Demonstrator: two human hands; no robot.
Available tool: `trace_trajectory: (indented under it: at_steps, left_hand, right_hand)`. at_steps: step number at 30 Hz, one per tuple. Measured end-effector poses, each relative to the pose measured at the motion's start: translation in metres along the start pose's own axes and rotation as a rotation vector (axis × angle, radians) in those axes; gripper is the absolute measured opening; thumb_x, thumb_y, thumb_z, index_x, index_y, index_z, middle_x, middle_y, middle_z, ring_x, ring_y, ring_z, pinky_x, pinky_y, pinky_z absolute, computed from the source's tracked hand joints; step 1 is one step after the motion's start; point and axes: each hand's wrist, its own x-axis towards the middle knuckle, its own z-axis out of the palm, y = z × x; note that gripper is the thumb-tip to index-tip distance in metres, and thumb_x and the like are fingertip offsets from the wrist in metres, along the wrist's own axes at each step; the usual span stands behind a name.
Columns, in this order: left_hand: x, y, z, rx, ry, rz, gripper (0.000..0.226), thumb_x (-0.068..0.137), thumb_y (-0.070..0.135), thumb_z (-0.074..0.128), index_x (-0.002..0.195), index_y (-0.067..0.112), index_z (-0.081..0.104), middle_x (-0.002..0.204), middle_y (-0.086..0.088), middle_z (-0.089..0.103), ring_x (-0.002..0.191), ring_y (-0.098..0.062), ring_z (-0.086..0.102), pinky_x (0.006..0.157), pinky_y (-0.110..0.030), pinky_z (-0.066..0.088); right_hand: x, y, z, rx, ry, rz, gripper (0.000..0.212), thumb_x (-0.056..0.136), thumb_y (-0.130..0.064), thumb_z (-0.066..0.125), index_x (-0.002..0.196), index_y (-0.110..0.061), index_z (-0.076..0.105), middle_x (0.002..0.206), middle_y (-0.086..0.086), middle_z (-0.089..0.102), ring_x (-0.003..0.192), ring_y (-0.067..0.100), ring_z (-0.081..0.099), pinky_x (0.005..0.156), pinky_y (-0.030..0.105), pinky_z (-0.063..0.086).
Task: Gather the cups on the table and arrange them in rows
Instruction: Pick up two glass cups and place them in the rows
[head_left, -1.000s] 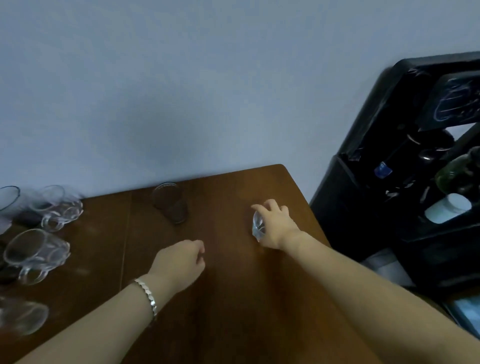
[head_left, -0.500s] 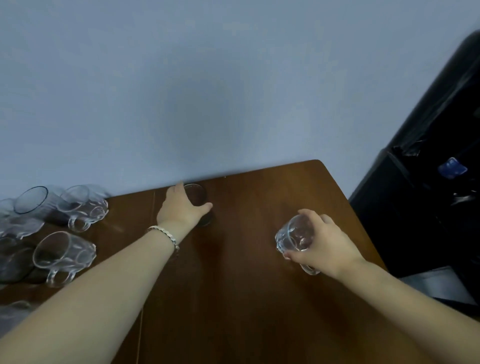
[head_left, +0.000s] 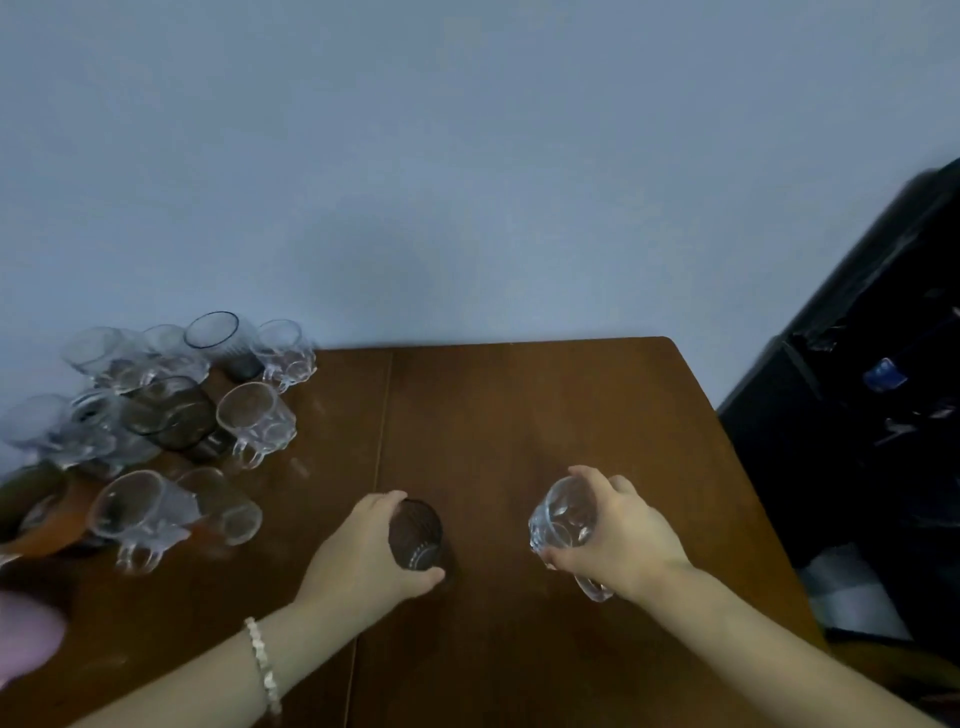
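At the far left of the wooden desk (head_left: 519, 415) a cluster of glass cups (head_left: 171, 415) stands crowded together. The left hand (head_left: 363, 556) is curled around a dark tumbler (head_left: 415, 535) near the desk's middle. Well apart to its right, the right hand (head_left: 618, 535) grips a clear handled cup (head_left: 561, 519), tilted.

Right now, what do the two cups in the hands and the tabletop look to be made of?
The clear handled cup in the right hand looks like glass: transparent, dimpled, with bright glints. The dark brown tumbler in the left hand seems to be tinted glass or plastic; its ribbed surface shines, but blur leaves this open. The brown table looks like polished wood or veneer, with faint grain and a soft sheen.
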Motion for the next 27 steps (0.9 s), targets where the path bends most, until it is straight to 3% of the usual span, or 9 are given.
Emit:
trace_trajectory:
  at_steps: [6, 12, 15, 20, 27]
  left_hand:
    - [-0.080, -0.094, -0.036, -0.125, 0.040, -0.107, 0.096, 0.065, 0.042, 0.083, 0.144, 0.022, 0.032, 0.142, 0.006, 0.044, 0.123, -0.014, 0.050, 0.103, -0.032, 0.046]
    - [-0.124, -0.205, -0.081, -0.087, 0.060, -0.085, 0.090, 0.066, 0.038, 0.082, 0.141, 0.025, 0.033, 0.143, 0.007, 0.042, 0.127, -0.015, 0.048, 0.106, -0.031, 0.043]
    - [-0.122, -0.249, -0.099, -0.014, 0.107, -0.039, 0.085, 0.069, 0.037, 0.080, 0.140, 0.021, 0.035, 0.142, 0.004, 0.042, 0.131, -0.017, 0.041, 0.106, -0.031, 0.040]
    - [-0.086, -0.282, -0.127, 0.143, 0.091, 0.021, 0.081, 0.077, 0.032, 0.073, 0.144, 0.017, 0.031, 0.145, -0.003, 0.037, 0.135, -0.024, 0.033, 0.107, -0.037, 0.040]
    - [-0.049, -0.294, -0.133, 0.169, 0.012, 0.053, 0.082, 0.078, 0.023, 0.074, 0.145, 0.015, 0.028, 0.145, -0.005, 0.035, 0.135, -0.028, 0.031, 0.108, -0.039, 0.039]
  right_hand:
    - [-0.053, -0.080, 0.046, -0.124, -0.083, -0.095, 0.091, 0.068, -0.050, 0.075, 0.142, -0.036, 0.024, 0.131, -0.004, 0.044, 0.108, 0.020, 0.060, 0.083, 0.029, 0.056]
    - [-0.099, -0.164, 0.113, -0.072, -0.089, -0.084, 0.089, 0.067, -0.049, 0.074, 0.140, -0.037, 0.026, 0.128, -0.004, 0.046, 0.102, 0.018, 0.062, 0.080, 0.029, 0.057]
    - [-0.115, -0.202, 0.144, -0.038, -0.085, -0.065, 0.086, 0.068, -0.048, 0.075, 0.139, -0.038, 0.028, 0.126, -0.005, 0.046, 0.097, 0.015, 0.062, 0.073, 0.021, 0.052]
    - [-0.131, -0.245, 0.185, -0.033, -0.071, -0.018, 0.085, 0.068, -0.047, 0.074, 0.139, -0.038, 0.029, 0.124, -0.005, 0.047, 0.096, 0.016, 0.063, 0.073, 0.023, 0.052]
    - [-0.126, -0.279, 0.227, 0.020, -0.051, 0.076, 0.083, 0.073, -0.042, 0.073, 0.140, -0.034, 0.026, 0.129, 0.001, 0.044, 0.099, 0.021, 0.064, 0.077, 0.026, 0.054]
